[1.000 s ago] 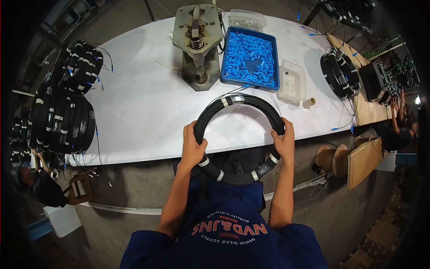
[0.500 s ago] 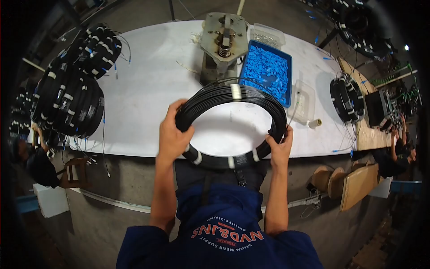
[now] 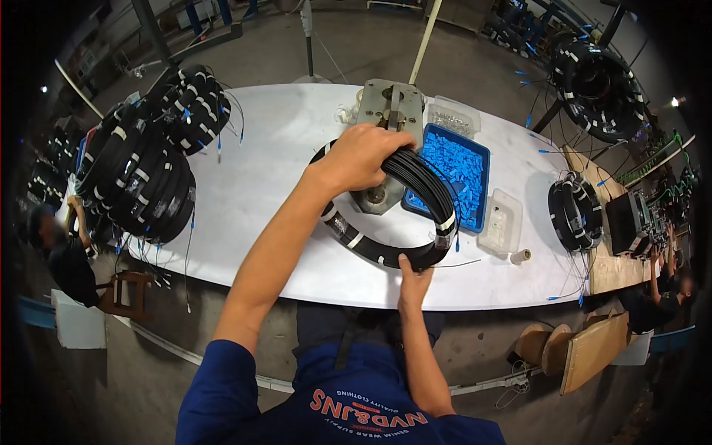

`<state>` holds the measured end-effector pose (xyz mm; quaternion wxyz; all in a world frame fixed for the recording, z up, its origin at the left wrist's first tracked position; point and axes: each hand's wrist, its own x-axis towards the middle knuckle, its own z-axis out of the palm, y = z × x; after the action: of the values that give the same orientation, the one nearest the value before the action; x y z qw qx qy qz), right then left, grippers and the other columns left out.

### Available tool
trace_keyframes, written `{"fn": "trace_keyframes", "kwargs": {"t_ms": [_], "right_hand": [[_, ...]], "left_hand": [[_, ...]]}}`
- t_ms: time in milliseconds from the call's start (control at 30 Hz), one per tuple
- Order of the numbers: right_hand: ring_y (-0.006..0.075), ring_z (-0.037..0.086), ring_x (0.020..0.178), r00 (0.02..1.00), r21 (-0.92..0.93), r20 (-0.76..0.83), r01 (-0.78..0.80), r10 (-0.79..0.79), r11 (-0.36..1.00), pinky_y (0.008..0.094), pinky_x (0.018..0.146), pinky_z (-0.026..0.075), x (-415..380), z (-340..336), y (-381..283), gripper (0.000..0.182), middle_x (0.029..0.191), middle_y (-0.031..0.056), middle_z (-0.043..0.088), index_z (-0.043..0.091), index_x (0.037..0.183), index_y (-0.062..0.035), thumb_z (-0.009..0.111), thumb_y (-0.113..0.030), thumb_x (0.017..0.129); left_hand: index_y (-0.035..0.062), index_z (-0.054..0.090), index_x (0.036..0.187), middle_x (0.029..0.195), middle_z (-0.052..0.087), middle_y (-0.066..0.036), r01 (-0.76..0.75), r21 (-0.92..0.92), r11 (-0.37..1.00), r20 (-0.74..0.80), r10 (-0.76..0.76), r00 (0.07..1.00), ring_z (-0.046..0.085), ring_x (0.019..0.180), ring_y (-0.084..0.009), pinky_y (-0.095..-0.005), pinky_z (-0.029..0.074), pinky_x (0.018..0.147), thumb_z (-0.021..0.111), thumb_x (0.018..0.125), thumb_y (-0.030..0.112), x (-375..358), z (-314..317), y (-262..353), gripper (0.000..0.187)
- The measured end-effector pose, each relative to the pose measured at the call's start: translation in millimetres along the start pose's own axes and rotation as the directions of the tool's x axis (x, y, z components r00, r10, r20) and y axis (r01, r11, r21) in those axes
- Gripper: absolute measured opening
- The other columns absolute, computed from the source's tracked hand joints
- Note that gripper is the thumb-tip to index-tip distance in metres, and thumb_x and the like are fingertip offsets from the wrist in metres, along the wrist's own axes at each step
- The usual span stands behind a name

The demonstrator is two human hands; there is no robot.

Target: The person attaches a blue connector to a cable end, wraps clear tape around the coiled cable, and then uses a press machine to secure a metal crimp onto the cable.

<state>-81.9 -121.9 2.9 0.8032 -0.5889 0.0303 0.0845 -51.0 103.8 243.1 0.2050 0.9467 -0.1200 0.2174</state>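
Note:
A black cable coil (image 3: 432, 194), bound with white bands and clear wrap, is held tilted above the white table in front of the metal fixture. My left hand (image 3: 363, 159) reaches over its far side, fingers closed around the strands. At the near side, my right hand (image 3: 415, 280) grips the coil, thumb on top and the other fingers partly hidden below. A loose cable end sticks out to the right beside that hand. Just behind the coil stands the metal fixture (image 3: 393, 104), and to its right is a blue bin (image 3: 486, 194) of small blue connector parts (image 3: 454, 167).
Stacked black cable coils (image 3: 141, 182) fill the table's left end; another coil (image 3: 575, 213) stands at the right. A clear tray (image 3: 502, 222) and a small roll (image 3: 521, 256) lie right of the bin. Other people (image 3: 70, 252) work at both sides. Wooden spools (image 3: 545, 347) stand below.
My left hand has moved from the coil's left side to its far side. My right hand has shifted left and nearer along the rim. The coil has turned and tilted. The view has shifted too.

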Motion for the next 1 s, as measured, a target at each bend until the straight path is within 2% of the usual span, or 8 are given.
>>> {"fn": "trace_keyframes", "kwargs": {"t_ms": [67, 133, 200, 300, 533, 700, 800, 1000], "right_hand": [[0.0251, 0.048, 0.119, 0.991, -0.003, -0.131, 0.020, -0.020, 1.000, 0.0369, 0.101, 0.040, 0, -7, -16, 0.082, 0.133, 0.0135, 0.042, 0.031, 0.143, 0.0001, 0.081, -0.012, 0.079], [0.0270, 0.042, 0.119, 0.929, -0.451, -0.342, -0.027, -0.144, 0.892, 0.0414, 0.099, 0.040, -1, -19, -36, 0.101, 0.135, 0.0146, 0.033, 0.023, 0.147, -0.0020, 0.088, -0.022, 0.072], [0.0313, 0.037, 0.120, 0.776, -0.684, -0.317, 0.211, -0.545, 0.699, 0.0433, 0.101, 0.034, 1, -30, -44, 0.108, 0.139, 0.0165, 0.032, 0.023, 0.148, -0.0031, 0.091, -0.028, 0.068], [0.0335, 0.032, 0.127, 0.638, -0.769, -0.020, 0.482, -0.770, 0.419, 0.0445, 0.104, 0.031, 8, -14, -77, 0.103, 0.139, 0.0178, 0.032, 0.026, 0.146, -0.0031, 0.090, -0.023, 0.068], [0.0325, 0.047, 0.120, 0.477, -0.502, 0.584, 0.848, -0.656, 0.170, 0.0426, 0.101, 0.039, 39, 65, -180, 0.067, 0.127, 0.0169, 0.050, 0.057, 0.126, -0.0039, 0.086, -0.029, 0.071], [0.0306, 0.060, 0.100, 0.586, -0.344, 0.670, 0.789, -0.456, 0.509, 0.0380, 0.089, 0.048, 50, 71, -185, 0.062, 0.108, 0.0151, 0.060, 0.058, 0.119, -0.0015, 0.086, -0.030, 0.070], [0.0279, 0.060, 0.096, 0.614, -0.308, 0.650, 0.751, -0.448, 0.584, 0.0354, 0.087, 0.048, 51, 66, -183, 0.051, 0.104, 0.0135, 0.061, 0.059, 0.111, -0.0016, 0.084, -0.026, 0.073], [0.0146, 0.059, 0.091, 0.714, -0.158, 0.590, 0.559, -0.376, 0.814, 0.0277, 0.082, 0.047, 67, 62, -182, 0.016, 0.103, 0.0080, 0.063, 0.061, 0.101, -0.0003, 0.068, -0.011, 0.091]], "left_hand": [[0.0102, 0.062, 0.107, 0.087, 0.069, -0.012, -0.023, 0.020, 1.000, -0.049, 0.024, 0.999, 0.065, 0.083, -0.0346, -0.0431, 0.050, 0.075, 0.065, 0.064, -0.002, -3, 6, -5, 0.045], [0.0099, 0.061, 0.109, 0.088, 0.069, -0.011, 0.078, 0.043, 0.996, -0.025, -0.077, 0.997, 0.065, 0.083, -0.0336, -0.0422, 0.050, 0.077, 0.067, 0.065, 0.000, -5, 7, -4, 0.045], [0.0099, 0.061, 0.109, 0.088, 0.069, -0.011, 0.104, 0.030, 0.994, -0.045, -0.102, 0.994, 0.065, 0.083, -0.0331, -0.0418, 0.050, 0.076, 0.068, 0.065, 0.002, -11, 8, -1, 0.045], [0.0103, 0.061, 0.108, 0.087, 0.069, -0.011, 0.110, 0.031, 0.993, -0.085, -0.107, 0.991, 0.065, 0.082, -0.0321, -0.0409, 0.051, 0.075, 0.071, 0.065, 0.005, -18, 7, 3, 0.045], [0.0094, 0.059, 0.118, 0.097, 0.068, -0.011, 0.100, -0.055, 0.994, -0.074, -0.104, 0.992, 0.066, 0.090, -0.0302, -0.0370, 0.053, 0.080, 0.078, 0.062, 0.010, -35, -4, 16, 0.059], [0.0110, 0.032, 0.149, 0.135, 0.051, -0.012, 0.058, -0.388, 0.920, -0.113, -0.110, 0.988, 0.059, 0.112, -0.0256, -0.0390, 0.050, 0.098, 0.094, 0.055, 0.017, -49, -36, 2, 0.113], [0.0084, 0.031, 0.149, 0.132, 0.054, -0.015, 0.392, -0.515, 0.762, 0.180, -0.351, 0.919, 0.059, 0.111, -0.0232, -0.0354, 0.049, 0.099, 0.094, 0.056, 0.018, -70, -44, -12, 0.113], [-0.0005, 0.061, 0.116, 0.091, 0.070, -0.006, 0.424, -0.570, 0.704, 0.146, -0.421, 0.895, 0.065, 0.085, -0.0138, -0.0279, 0.051, 0.084, 0.089, 0.062, 0.011, -85, -17, -18, 0.062]]}}
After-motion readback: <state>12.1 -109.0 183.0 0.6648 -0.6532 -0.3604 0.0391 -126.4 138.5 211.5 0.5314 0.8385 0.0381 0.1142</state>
